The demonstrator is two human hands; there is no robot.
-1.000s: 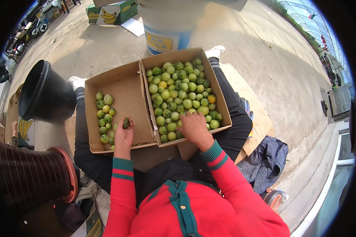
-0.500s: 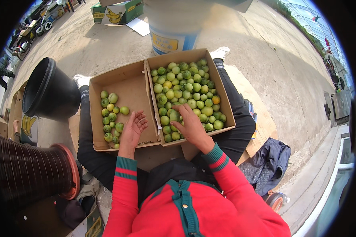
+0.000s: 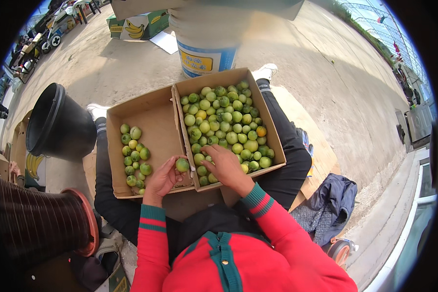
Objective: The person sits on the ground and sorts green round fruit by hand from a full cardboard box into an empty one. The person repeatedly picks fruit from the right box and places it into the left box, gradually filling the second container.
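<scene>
Two joined cardboard trays lie between my legs. The left tray (image 3: pixel 153 109) holds a column of green tomatoes (image 3: pixel 135 155) along its left side. A full layer of mostly green tomatoes (image 3: pixel 224 117), some yellowish or orange, fills the right tray (image 3: pixel 239 75). My left hand (image 3: pixel 161 181), at the near edge of the left tray, grips a round green tomato (image 3: pixel 182 165) at its fingertips. Over the near left part of the right tray, my right hand (image 3: pixel 229 170) has its thumb and fingers apart, close to the tomatoes and holding none that I can see.
A white and blue bucket (image 3: pixel 207 61) stands just beyond the trays. Left of my leg is a black bucket (image 3: pixel 68 126), and nearer lies a dark ribbed container with a red rim (image 3: pixel 82 219). A dark jacket (image 3: pixel 333 199) lies to the right. A banana box (image 3: pixel 138 27) sits farther off.
A green tomato that was in my right hand is now at my left fingertips. My left hand has closed. My right hand has come slightly lower and nearer, its fingers emptied.
</scene>
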